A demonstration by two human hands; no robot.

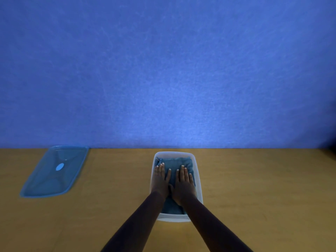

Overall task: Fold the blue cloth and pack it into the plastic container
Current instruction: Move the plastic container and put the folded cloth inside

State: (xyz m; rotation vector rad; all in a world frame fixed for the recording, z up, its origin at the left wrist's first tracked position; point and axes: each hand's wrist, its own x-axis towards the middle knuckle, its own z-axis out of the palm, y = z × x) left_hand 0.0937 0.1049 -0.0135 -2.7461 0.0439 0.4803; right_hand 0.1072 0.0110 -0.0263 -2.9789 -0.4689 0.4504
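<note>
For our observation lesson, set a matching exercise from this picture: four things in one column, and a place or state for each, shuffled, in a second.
Column A
1. cloth
2. lid
3. container
4. right hand

Column B
a. lies apart, far left
b. flat, pressing down
c. white, open on top
d. folded, inside the container

Pairs: 1-d, 2-a, 3-c, 4-b

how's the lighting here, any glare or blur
Head view: dim overall, brightest low on the wall; left hand and right hand on the cloth look dark; a bright oval on the lid may be glare; edges slightly soft.
</note>
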